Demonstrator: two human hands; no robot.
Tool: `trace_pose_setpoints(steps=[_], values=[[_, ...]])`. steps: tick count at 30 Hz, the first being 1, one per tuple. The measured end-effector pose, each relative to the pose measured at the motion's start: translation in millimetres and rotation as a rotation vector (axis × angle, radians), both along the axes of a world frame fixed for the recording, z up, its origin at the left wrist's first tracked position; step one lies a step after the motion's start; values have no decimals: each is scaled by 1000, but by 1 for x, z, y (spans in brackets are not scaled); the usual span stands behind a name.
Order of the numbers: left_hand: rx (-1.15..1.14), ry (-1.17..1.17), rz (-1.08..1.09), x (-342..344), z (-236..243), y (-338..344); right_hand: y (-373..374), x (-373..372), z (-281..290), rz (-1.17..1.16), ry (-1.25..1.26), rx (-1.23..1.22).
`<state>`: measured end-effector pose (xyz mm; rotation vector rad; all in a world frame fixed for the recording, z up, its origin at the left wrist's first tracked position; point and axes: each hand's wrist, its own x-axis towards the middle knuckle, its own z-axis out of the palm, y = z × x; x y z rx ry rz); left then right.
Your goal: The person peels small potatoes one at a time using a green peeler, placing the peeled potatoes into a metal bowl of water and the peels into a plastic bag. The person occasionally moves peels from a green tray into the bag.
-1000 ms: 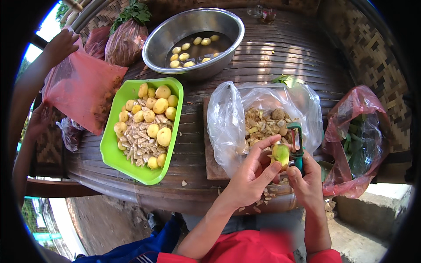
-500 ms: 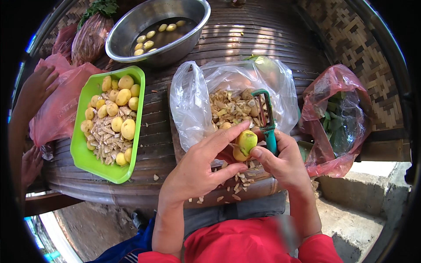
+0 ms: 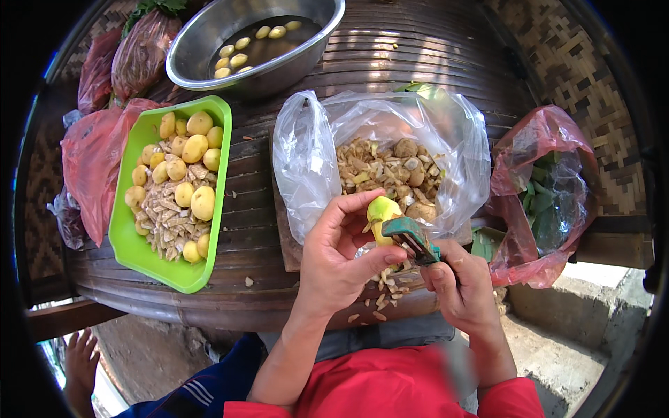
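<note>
My left hand (image 3: 334, 254) grips a partly peeled yellow-green potato (image 3: 382, 210) between thumb and fingers. My right hand (image 3: 461, 285) is closed round a green peeler (image 3: 411, 235), whose blade end lies against the potato's lower side. Just beyond them, a clear plastic bag (image 3: 304, 157) stands open on a board, holding brown peelings (image 3: 380, 167) and some unpeeled, rounded pieces. Small pale scraps (image 3: 383, 298) are scattered below my hands at the table's near edge.
On the left, a lime-green tray (image 3: 120, 240) holds peeled potatoes and pale brown cut pieces. Behind it stands a metal basin (image 3: 296, 68) with potatoes in dark water. A red bag of leaves (image 3: 512, 244) sits right; another red bag (image 3: 97, 150) lies left. Another person's hand (image 3: 81, 359) shows lower left.
The peeler has turned from upright beside the potato to lying against it. My left hand has moved slightly right. The other person's hands have left the red bag; one now shows lower down.
</note>
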<state>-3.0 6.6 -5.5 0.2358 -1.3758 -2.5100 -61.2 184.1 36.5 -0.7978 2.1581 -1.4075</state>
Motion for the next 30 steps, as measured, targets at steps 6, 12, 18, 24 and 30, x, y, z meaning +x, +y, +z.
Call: trace_pose_setpoints(steps=[6,12,18,24,30], values=[[23,23,-7,2,-5,3,9,-6,4,60,213,71],[358,39,-166,2,0,9,6,-8,1,46,244,75],[430,-208,113,-2,17,36,-2,-1,-11,-16,308,92],[437,-399,331,-16,24,46,-2,3,-17,-31,419,115],[348,-330,312,-16,15,46,-8,-3,-30,-89,478,88]])
